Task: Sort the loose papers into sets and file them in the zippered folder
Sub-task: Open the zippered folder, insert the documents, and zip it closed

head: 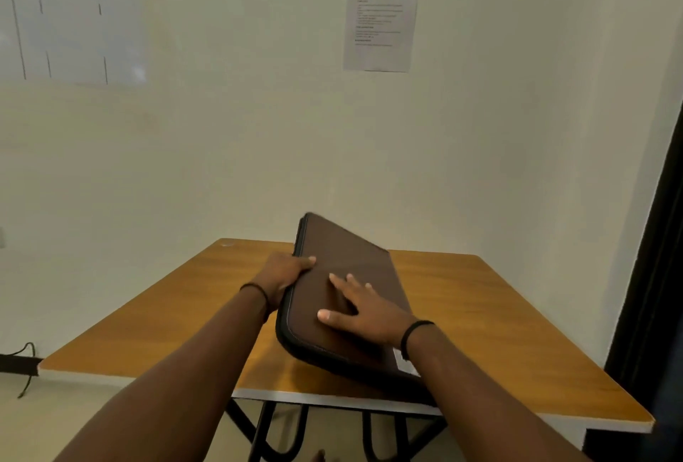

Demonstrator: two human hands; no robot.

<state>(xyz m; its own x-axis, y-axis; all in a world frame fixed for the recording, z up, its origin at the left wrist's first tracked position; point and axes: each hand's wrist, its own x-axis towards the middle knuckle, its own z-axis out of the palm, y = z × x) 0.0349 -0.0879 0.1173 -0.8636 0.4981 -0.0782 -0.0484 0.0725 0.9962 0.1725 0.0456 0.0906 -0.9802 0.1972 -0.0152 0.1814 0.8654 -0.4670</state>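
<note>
I see a dark brown zippered folder (pixel 351 276) edged in black on an orange-brown wood-grain table (pixel 499 332) with a white rim; black wristbands (pixel 412 332) circle both wrists.
</note>
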